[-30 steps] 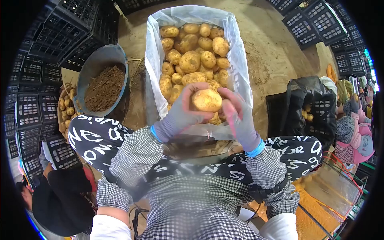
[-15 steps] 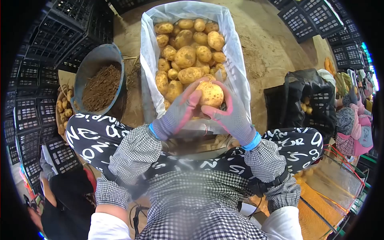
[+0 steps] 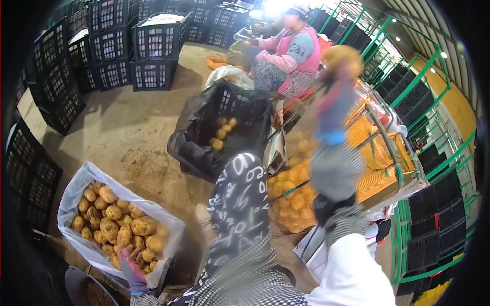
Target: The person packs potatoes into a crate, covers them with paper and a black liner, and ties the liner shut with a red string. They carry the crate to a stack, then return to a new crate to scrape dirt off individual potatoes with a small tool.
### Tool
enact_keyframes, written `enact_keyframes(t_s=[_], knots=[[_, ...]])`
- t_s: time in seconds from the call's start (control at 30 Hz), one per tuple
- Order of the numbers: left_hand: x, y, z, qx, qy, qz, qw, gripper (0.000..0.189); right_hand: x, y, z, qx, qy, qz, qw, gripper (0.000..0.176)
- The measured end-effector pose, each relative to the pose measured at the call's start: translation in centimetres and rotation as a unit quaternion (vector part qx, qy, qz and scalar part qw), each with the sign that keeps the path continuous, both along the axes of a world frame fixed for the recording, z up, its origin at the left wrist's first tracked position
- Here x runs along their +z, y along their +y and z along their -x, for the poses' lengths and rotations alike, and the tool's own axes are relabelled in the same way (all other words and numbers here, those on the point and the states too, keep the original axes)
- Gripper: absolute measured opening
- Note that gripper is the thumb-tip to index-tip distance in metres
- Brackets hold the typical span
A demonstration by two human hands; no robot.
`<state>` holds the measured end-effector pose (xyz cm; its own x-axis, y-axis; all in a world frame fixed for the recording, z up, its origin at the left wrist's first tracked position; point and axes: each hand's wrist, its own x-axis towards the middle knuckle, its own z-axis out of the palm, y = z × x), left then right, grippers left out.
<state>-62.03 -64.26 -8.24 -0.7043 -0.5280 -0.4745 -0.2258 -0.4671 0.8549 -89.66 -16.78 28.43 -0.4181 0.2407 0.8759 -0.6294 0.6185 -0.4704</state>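
My right hand, in a grey and pink glove and smeared by motion, is raised at the upper right. It is closed on a potato, which is also blurred. At the lower left, my left hand lies at the near end of a crate lined with white sheeting. Its fingers are apart and slightly bent, touching or just over the potatoes heaped there.
A black-lined crate holds several small potatoes. Orange net bags of potatoes lie to the right. A bucket stands at bottom left, stacked black crates behind. Another person sits at the back near green metal rails.
The view has swung to the right. My right hand has carried the potato away from the white-lined crate, up and to the right. My left hand has let go of that potato and stays at the crate.
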Motion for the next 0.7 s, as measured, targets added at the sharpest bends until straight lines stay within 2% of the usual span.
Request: enact_keyframes(t_s=[0.03, 0.07, 0.1, 0.13, 0.17, 0.2, 0.23, 0.3, 0.33, 0.4, 0.47, 0.53, 0.57, 0.6, 0.67, 0.7], knots=[[-0.4, 0.2, -0.3, -0.043, 0.058, 0.021, 0.997, 0.048, 1.6, 4.5, 2.3, -0.144, 0.017, -0.063, 0.987, 0.035], [-2.0, -0.8, -0.2, -0.113, 0.107, 0.068, 0.985, 0.051, 2.9, 6.7, 4.0, -0.211, 0.012, -0.110, 0.971, 0.033], [-4.6, -1.2, -0.3, -0.030, 0.079, 0.022, 0.996, 0.051, 3.3, 8.2, 5.2, -0.216, -0.022, -0.148, 0.965, 0.032], [-2.5, -0.9, -0.5, -0.049, 0.082, 0.017, 0.995, 0.052, 2.8, 7.5, 6.0, -0.155, -0.059, -0.146, 0.975, 0.032], [-1.9, -0.7, -0.5, -0.026, 0.125, 0.059, 0.990, 0.051, 1.7, 5.5, 6.3, -0.075, -0.089, -0.132, 0.984, 0.033], [-2.1, -1.7, -0.6, -0.014, 0.058, 0.100, 0.993, 0.050, 0.1, 2.4, 6.3, 0.037, -0.115, -0.101, 0.988, 0.034], [-3.4, -2.7, -0.4, 0.058, 0.055, 0.069, 0.994, 0.046, -1.8, -0.5, 6.0, 0.150, -0.144, -0.063, 0.976, 0.037], [-3.5, -3.5, -0.1, 0.109, 0.034, 0.116, 0.987, 0.040, -6.7, -7.0, 5.3, 0.348, -0.208, 0.021, 0.914, 0.043], [-4.3, -4.0, -0.7, 0.117, 0.030, 0.147, 0.982, 0.036, -9.6, -10.4, 4.5, 0.411, -0.249, 0.064, 0.874, 0.047], [-4.1, -4.5, -1.4, 0.121, -0.039, 0.150, 0.980, 0.038, -14.0, -16.3, 2.2, 0.466, -0.333, 0.147, 0.807, 0.044], [-4.6, -4.9, -2.4, 0.098, -0.077, 0.161, 0.979, 0.040, -18.7, -20.5, 0.8, 0.465, -0.305, 0.102, 0.825, 0.038], [-4.6, -4.9, -3.1, 0.052, -0.088, 0.181, 0.978, 0.040, -22.1, -23.0, 0.6, 0.516, -0.392, 0.156, 0.745, 0.033], [-4.0, -4.2, -3.0, 0.057, -0.121, 0.227, 0.965, 0.045, -22.7, -24.0, -0.3, 0.492, -0.410, 0.133, 0.756, 0.032], [-3.9, -4.0, -2.8, 0.013, -0.158, 0.366, 0.917, 0.046, -23.0, -24.4, -0.5, 0.497, -0.417, 0.123, 0.751, 0.032], [-3.7, -4.1, -2.3, -0.089, -0.223, 0.609, 0.756, 0.048, -23.3, -25.1, -0.7, 0.503, -0.434, 0.105, 0.740, 0.032], [-2.8, -4.4, -1.4, -0.163, -0.268, 0.578, 0.753, 0.054, -23.0, -25.3, -0.7, 0.499, -0.445, 0.095, 0.737, 0.032]])
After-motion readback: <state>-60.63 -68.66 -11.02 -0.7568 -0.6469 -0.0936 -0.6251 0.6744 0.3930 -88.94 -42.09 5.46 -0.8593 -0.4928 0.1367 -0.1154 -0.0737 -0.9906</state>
